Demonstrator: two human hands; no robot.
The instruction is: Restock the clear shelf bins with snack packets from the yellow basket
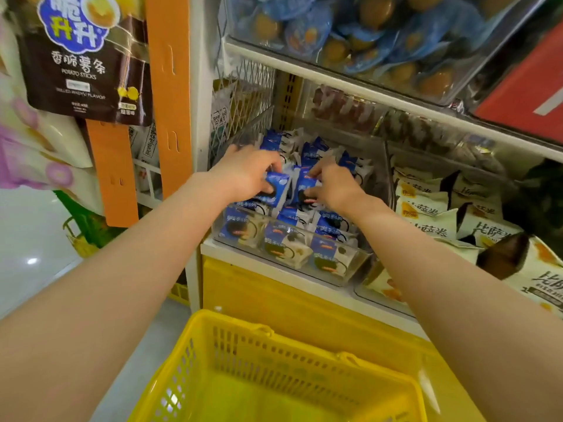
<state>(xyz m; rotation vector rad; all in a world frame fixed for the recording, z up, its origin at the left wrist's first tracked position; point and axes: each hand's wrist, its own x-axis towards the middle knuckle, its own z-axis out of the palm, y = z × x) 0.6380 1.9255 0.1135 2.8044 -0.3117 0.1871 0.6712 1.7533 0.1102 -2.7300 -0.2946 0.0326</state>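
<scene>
Gripping a blue packet (pixel 276 186) in my left hand (pixel 243 173) over the clear bin (pixel 361 263); my right hand (pixel 336 185) pinches a second packet (pixel 302 186) just beside; yellow basket (pixel 274 354) sits below the shelf (pixel 213 248).

Clear glossy plastic bin (pixel 350 269), yellow plastic basket (pixel 304 339)
</scene>
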